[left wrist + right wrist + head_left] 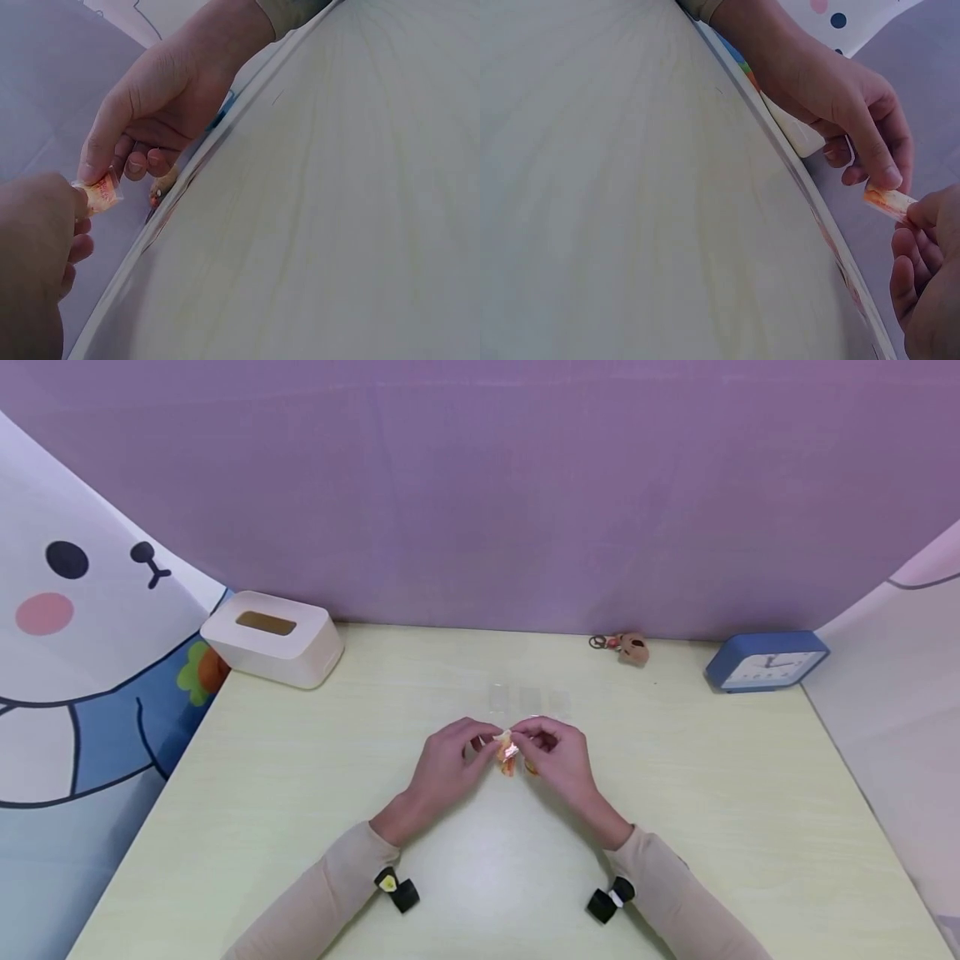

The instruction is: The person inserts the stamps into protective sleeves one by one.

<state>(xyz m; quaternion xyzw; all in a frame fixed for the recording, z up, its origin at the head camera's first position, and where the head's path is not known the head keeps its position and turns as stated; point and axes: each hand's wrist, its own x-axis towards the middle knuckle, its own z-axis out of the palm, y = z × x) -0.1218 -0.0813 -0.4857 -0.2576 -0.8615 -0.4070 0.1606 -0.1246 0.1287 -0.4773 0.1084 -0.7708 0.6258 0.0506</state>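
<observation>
A small orange-and-white wrapped packet (507,752) is held between both hands above the table, near the middle of the head view. My left hand (448,762) pinches one side of it between thumb and forefinger. The other side is pinched by my right hand (561,763). In the left wrist view the packet (103,193) shows an orange print and clear edges; in the right wrist view the packet (889,202) spans the fingertips of both hands. Another orange-yellow bit (531,767) peeks out by the right hand, mostly hidden. Its kind cannot be made out.
Several faint clear rectangular pieces, one of them a clear piece (498,697), lie just beyond the hands. At the back stand a white tissue box (300,647) on the left and a blue clock (768,662) on the right. A brown keychain (632,648) lies by the purple backdrop.
</observation>
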